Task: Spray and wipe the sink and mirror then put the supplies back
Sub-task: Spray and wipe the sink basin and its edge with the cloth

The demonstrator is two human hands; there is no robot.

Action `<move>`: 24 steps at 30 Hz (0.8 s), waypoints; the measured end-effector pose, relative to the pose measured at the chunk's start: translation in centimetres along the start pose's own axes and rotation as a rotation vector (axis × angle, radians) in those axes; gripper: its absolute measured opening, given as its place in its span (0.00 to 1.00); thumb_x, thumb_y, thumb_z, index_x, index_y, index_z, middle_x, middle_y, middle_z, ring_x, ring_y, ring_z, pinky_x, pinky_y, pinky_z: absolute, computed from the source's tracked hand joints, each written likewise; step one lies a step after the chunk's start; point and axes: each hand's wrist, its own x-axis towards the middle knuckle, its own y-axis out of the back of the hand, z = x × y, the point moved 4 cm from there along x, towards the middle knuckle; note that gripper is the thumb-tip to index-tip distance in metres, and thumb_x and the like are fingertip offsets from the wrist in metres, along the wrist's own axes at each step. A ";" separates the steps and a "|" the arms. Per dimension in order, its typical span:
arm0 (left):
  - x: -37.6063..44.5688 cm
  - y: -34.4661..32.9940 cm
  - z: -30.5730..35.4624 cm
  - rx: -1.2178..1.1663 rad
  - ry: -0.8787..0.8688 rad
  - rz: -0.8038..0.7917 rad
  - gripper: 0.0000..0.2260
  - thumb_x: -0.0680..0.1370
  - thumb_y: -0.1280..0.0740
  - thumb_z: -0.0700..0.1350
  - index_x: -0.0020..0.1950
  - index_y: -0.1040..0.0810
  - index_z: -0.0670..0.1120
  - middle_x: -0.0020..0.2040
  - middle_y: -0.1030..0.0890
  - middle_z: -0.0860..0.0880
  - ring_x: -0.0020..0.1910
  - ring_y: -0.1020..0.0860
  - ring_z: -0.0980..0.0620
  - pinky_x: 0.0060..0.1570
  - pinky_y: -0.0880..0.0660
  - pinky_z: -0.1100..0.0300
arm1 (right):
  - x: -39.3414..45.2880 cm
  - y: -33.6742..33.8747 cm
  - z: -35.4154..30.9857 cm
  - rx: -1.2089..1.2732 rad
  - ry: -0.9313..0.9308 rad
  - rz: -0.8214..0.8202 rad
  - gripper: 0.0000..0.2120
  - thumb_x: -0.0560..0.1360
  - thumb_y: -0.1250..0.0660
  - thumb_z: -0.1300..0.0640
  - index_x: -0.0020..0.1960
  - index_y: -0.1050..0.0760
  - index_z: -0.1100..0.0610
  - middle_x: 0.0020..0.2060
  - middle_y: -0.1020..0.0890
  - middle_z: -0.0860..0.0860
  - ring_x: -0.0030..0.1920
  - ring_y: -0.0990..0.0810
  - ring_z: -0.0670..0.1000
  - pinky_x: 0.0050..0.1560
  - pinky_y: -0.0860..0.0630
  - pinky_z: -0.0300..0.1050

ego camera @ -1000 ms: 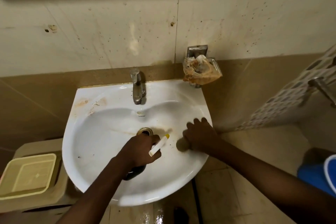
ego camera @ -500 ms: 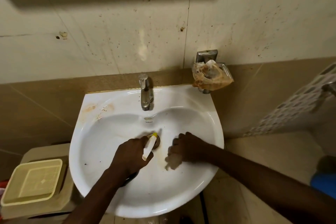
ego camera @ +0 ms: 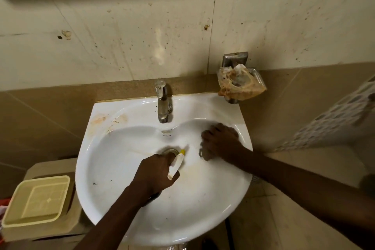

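A white wall-hung sink (ego camera: 113,168) with brown stains near its back left rim fills the middle of the head view. My left hand (ego camera: 156,174) hovers over the drain (ego camera: 169,151) and grips a spray bottle (ego camera: 176,163) with a white head and yellow nozzle tip; its dark body is mostly hidden under my hand. My right hand (ego camera: 221,141) presses a cloth (ego camera: 203,153) against the right inner wall of the bowl; only a blurred edge of the cloth shows. No mirror is in view.
A chrome tap (ego camera: 162,103) stands at the sink's back centre. A metal soap holder (ego camera: 241,81) with crumpled plastic hangs on the wall at the right. A beige tub (ego camera: 36,201) sits on a stand at the left. Tiled wall behind, floor at the right.
My right hand with the cloth has moved from near the drain up and right along the bowl's wall. My left hand stays over the drain with the bottle.
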 end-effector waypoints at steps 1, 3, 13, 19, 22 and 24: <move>-0.1 -0.1 0.1 -0.013 -0.019 -0.034 0.24 0.67 0.46 0.60 0.58 0.26 0.52 0.43 0.19 0.51 0.45 0.21 0.48 0.37 0.31 0.61 | -1.2 0.5 0.6 0.015 -0.076 -0.112 0.11 0.57 0.21 0.49 0.34 0.19 0.51 0.35 0.20 0.49 0.38 0.21 0.54 0.37 0.25 0.46; -0.4 -0.3 0.5 -0.080 -0.072 -0.142 0.21 0.68 0.44 0.60 0.53 0.26 0.49 0.36 0.25 0.54 0.41 0.22 0.49 0.32 0.36 0.66 | -3.4 1.7 1.2 0.095 -0.106 -0.293 0.12 0.60 0.23 0.49 0.40 0.20 0.52 0.40 0.21 0.52 0.43 0.21 0.58 0.41 0.25 0.51; -1.9 0.1 5.2 -0.059 -0.373 -0.319 0.08 0.72 0.37 0.51 0.38 0.32 0.49 0.29 0.30 0.52 0.31 0.31 0.55 0.28 0.42 0.65 | -6.1 3.5 -0.1 0.050 -0.424 -0.124 0.11 0.57 0.21 0.53 0.35 0.21 0.53 0.33 0.21 0.54 0.33 0.22 0.58 0.34 0.27 0.49; -1.4 0.2 4.8 -0.012 -0.336 -0.277 0.08 0.73 0.37 0.52 0.43 0.32 0.49 0.35 0.27 0.52 0.35 0.27 0.50 0.30 0.37 0.62 | -6.2 4.0 1.0 -0.002 -0.404 -0.035 0.11 0.64 0.23 0.49 0.42 0.20 0.52 0.37 0.21 0.52 0.37 0.22 0.57 0.35 0.29 0.48; -1.1 0.5 4.8 0.034 -0.300 -0.255 0.12 0.74 0.38 0.54 0.49 0.27 0.46 0.36 0.29 0.53 0.38 0.25 0.49 0.30 0.40 0.68 | -4.3 4.0 3.7 0.010 -0.471 -0.002 0.11 0.69 0.27 0.50 0.48 0.20 0.54 0.40 0.20 0.54 0.39 0.22 0.58 0.37 0.28 0.50; -0.9 0.8 4.8 0.032 -0.274 -0.214 0.16 0.72 0.41 0.56 0.48 0.26 0.45 0.37 0.26 0.49 0.37 0.28 0.51 0.30 0.40 0.68 | -5.5 4.0 2.3 0.053 -0.406 0.005 0.07 0.68 0.31 0.49 0.41 0.20 0.52 0.37 0.21 0.53 0.36 0.22 0.58 0.35 0.28 0.49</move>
